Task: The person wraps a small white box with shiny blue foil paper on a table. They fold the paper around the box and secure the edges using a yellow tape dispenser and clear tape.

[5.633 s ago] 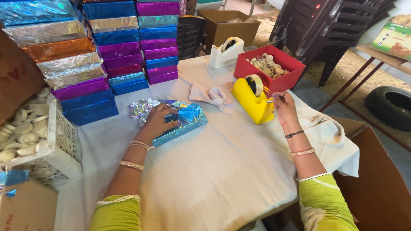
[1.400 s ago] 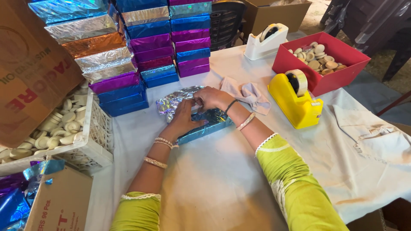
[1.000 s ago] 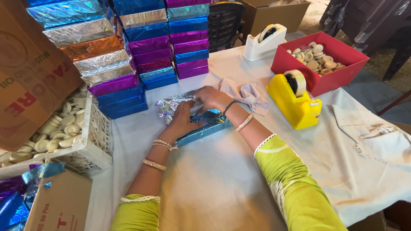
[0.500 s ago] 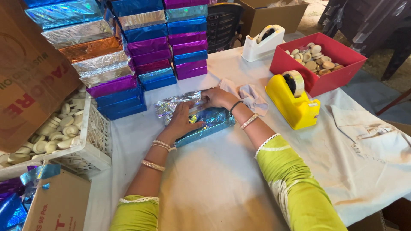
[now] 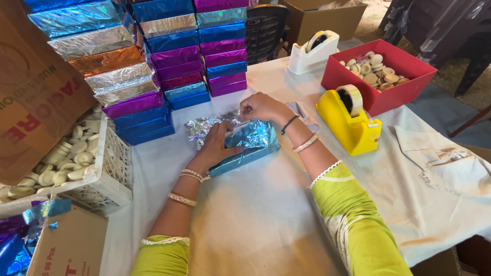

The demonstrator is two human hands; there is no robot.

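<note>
flat box (image 5: 250,148) in crinkled shiny blue foil, one end loose
</note>
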